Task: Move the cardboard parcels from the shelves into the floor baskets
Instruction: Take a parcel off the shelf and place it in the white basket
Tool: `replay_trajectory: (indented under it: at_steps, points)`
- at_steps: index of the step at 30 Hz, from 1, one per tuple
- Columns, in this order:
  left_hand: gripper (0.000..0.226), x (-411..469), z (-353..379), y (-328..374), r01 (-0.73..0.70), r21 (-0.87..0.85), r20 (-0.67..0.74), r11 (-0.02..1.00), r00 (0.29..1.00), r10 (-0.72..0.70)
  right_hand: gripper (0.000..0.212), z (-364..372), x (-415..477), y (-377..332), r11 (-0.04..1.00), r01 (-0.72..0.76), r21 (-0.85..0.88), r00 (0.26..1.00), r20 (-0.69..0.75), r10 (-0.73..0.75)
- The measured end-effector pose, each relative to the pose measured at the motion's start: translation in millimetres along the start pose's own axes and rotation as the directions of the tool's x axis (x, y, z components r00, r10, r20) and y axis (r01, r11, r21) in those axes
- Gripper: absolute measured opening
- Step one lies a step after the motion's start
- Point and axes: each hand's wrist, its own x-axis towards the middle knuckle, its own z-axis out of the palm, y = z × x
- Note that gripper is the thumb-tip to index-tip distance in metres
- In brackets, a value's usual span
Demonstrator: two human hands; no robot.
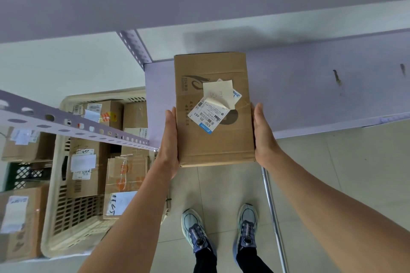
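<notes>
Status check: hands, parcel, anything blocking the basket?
Left hand, right hand hold parcel by its sides. Parcel partly past shelf edge. Rail crosses above basket, well filled.

Parcel (214, 117) over shelf (310, 86) edge, basket (66, 217) holding boxes (85, 175) left, below

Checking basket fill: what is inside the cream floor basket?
Several labelled cardboard parcels lie packed inside the basket. A shelf rail crosses over them, and the parcels hide the basket's bottom.
</notes>
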Motion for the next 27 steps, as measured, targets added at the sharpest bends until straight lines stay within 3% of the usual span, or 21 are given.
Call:
replay_trajectory:
  at_steps: [5,12,22,27]
  points:
    - [0.057,-13.9,-1.2,9.9,-0.113,-0.016,0.028,0.994,0.993,0.113,0.064,6.2,-21.1,-6.2,0.990,0.132,0.043,0.991,0.013,-0.133]
    - [0.057,-57.6,0.8,28.5,-0.129,-0.037,0.128,0.991,0.983,0.133,0.062,13.4,-84.5,-18.0,0.967,0.253,0.026,0.967,-0.011,-0.253]
    - [0.062,-166.6,2.5,33.9,-0.116,-0.076,0.225,0.990,0.966,0.131,0.060,12.6,-196.4,-3.7,0.950,0.310,-0.027,0.951,-0.008,-0.310]
    - [0.064,-225.9,-6.9,5.4,-0.113,-0.089,0.194,0.990,0.973,0.129,0.062,13.5,-252.2,26.4,0.953,0.299,-0.054,0.954,0.016,-0.298]
